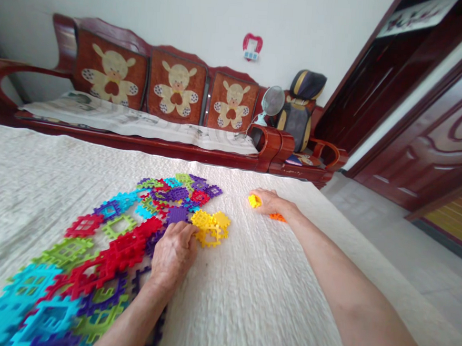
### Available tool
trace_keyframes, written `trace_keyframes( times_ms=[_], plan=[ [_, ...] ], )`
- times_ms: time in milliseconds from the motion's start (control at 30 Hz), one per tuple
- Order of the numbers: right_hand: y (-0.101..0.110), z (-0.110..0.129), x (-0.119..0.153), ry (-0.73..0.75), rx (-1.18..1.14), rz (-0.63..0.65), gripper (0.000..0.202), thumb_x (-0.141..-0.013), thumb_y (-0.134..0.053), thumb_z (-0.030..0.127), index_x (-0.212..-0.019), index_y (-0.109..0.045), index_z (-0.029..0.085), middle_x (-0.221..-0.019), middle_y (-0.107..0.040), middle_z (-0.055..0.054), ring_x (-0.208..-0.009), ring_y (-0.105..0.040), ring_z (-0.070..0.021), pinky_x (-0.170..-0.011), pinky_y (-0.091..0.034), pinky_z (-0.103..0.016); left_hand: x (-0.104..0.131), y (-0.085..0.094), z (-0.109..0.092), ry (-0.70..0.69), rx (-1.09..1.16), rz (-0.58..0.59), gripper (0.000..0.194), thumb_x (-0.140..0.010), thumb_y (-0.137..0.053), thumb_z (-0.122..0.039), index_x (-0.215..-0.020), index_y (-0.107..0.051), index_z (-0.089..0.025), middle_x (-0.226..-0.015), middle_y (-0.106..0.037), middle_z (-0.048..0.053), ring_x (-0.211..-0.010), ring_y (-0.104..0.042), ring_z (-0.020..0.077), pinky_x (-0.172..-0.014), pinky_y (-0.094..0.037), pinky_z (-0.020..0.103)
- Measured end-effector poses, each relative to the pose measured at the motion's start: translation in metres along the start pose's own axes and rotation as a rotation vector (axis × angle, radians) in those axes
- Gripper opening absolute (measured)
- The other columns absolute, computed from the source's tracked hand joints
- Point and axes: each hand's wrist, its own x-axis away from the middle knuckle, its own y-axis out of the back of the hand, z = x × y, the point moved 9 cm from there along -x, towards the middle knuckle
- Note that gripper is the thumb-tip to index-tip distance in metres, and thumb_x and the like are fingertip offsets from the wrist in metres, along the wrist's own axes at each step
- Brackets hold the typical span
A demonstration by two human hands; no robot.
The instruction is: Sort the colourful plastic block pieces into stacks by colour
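My right hand [267, 201] is closed on a yellow interlocking plastic building piece [255, 201], held low over the cloth to the right of the pile. Just past my right wrist, an orange building piece [278, 217] shows in part. My left hand [175, 249] is curled with its fingertips at the left edge of a small heap of yellow building pieces [210, 226]. What its fingers grip, if anything, is hidden. Beneath and beside that hand spreads a long pile of red building pieces [125, 247], with purple, green and blue ones among them.
A cream textured cloth [242, 290] covers the table. Beyond it stand a wooden sofa [201, 144] with bear cushions [177, 87], a small fan [273, 101] and a wooden armchair [337, 158]. Dark red doors [427, 139] are at the right.
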Motion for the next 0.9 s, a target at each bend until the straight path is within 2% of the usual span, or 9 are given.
trace_keyframes(
  times_ms=[100, 200, 267, 367, 433, 500, 600, 700, 900],
  plan=[
    [-0.002, -0.001, -0.001, -0.02, -0.016, 0.019, 0.052, -0.07, -0.061, 0.026, -0.122, -0.058, 0.024, -0.125, -0.058, -0.01, -0.114, -0.054, -0.0293, -0.101, -0.036, -0.049, 0.0, 0.001, -0.002, -0.007, -0.001, -0.002, 0.031, -0.083, -0.042, -0.012, -0.09, -0.071, -0.022, -0.088, -0.067, 0.003, -0.088, -0.058, 0.0188, -0.075, -0.044, 0.027],
    [0.007, 0.013, 0.007, 0.021, -0.082, -0.082, 0.068, -0.067, -0.059, 0.019, -0.134, -0.048, 0.022, -0.143, -0.044, -0.013, -0.13, -0.041, -0.0319, -0.108, -0.028, -0.054, 0.0, 0.003, -0.003, -0.002, -0.002, -0.004, 0.031, -0.083, -0.043, -0.011, -0.089, -0.071, -0.022, -0.087, -0.067, 0.003, -0.087, -0.058, 0.019, -0.073, -0.044, 0.027],
    [0.012, 0.042, 0.019, 0.172, -0.183, -0.159, 0.077, -0.065, -0.056, 0.014, -0.14, -0.041, 0.021, -0.148, -0.039, -0.012, -0.135, -0.037, -0.0289, -0.11, -0.029, -0.051, 0.0, 0.004, -0.004, -0.003, -0.002, -0.008, 0.031, -0.083, -0.043, -0.011, -0.09, -0.071, -0.022, -0.086, -0.067, 0.003, -0.087, -0.058, 0.0191, -0.073, -0.044, 0.027],
    [0.009, 0.099, 0.042, 0.467, -0.368, -0.181, 0.077, -0.064, -0.052, 0.01, -0.14, -0.041, 0.022, -0.145, -0.044, -0.009, -0.133, -0.041, -0.0226, -0.11, -0.033, -0.043, 0.0, 0.005, -0.005, -0.014, 0.004, -0.02, 0.032, -0.083, -0.043, -0.011, -0.09, -0.072, -0.022, -0.087, -0.068, 0.003, -0.087, -0.057, 0.0192, -0.074, -0.044, 0.027],
    [0.003, 0.124, 0.052, 0.551, -0.447, -0.212, 0.071, -0.067, -0.052, 0.01, -0.137, -0.045, 0.021, -0.14, -0.049, -0.009, -0.131, -0.044, -0.0218, -0.11, -0.035, -0.041, 0.001, 0.005, -0.004, -0.018, 0.011, -0.028, 0.032, -0.083, -0.043, -0.011, -0.09, -0.072, -0.022, -0.086, -0.068, 0.003, -0.087, -0.058, 0.0194, -0.074, -0.044, 0.027],
    [-0.003, 0.137, 0.055, 0.561, -0.485, -0.264, 0.064, -0.071, -0.051, 0.01, -0.134, -0.048, 0.02, -0.136, -0.054, -0.011, -0.128, -0.048, -0.0223, -0.108, -0.037, -0.042, 0.001, 0.006, -0.003, -0.02, 0.025, -0.044, 0.031, -0.082, -0.043, -0.011, -0.09, -0.071, -0.022, -0.085, -0.068, 0.003, -0.086, -0.058, 0.0193, -0.074, -0.045, 0.028],
    [-0.012, 0.141, 0.054, 0.529, -0.5, -0.34, 0.054, -0.076, -0.048, 0.009, -0.128, -0.053, 0.019, -0.131, -0.058, -0.011, -0.123, -0.052, -0.0221, -0.105, -0.04, -0.043, 0.0, 0.008, 0.001, -0.007, 0.076, -0.099, 0.03, -0.082, -0.043, -0.012, -0.087, -0.071, -0.02, -0.085, -0.069, 0.004, -0.083, -0.059, 0.0183, -0.076, -0.046, 0.028],
    [-0.016, 0.135, 0.054, 0.487, -0.53, -0.415, 0.044, -0.082, -0.043, 0.011, -0.124, -0.057, 0.02, -0.126, -0.062, -0.01, -0.119, -0.055, -0.0208, -0.103, -0.042, -0.04, 0.0, 0.01, 0.006, 0.021, 0.123, -0.142, 0.029, -0.083, -0.042, -0.013, -0.084, -0.07, -0.019, -0.083, -0.069, 0.004, -0.082, -0.06, 0.0175, -0.078, -0.047, 0.028],
    [-0.017, 0.098, 0.051, 0.198, -0.65, -0.532, 0.037, -0.093, -0.035, 0.026, -0.121, -0.058, 0.021, -0.115, -0.068, -0.006, -0.107, -0.063, -0.0184, -0.095, -0.048, -0.033, -0.001, 0.01, 0.007, 0.027, 0.129, -0.148, 0.029, -0.081, -0.042, -0.012, -0.081, -0.07, -0.019, -0.081, -0.069, 0.003, -0.079, -0.06, 0.0173, -0.076, -0.047, 0.028]
  ],
)
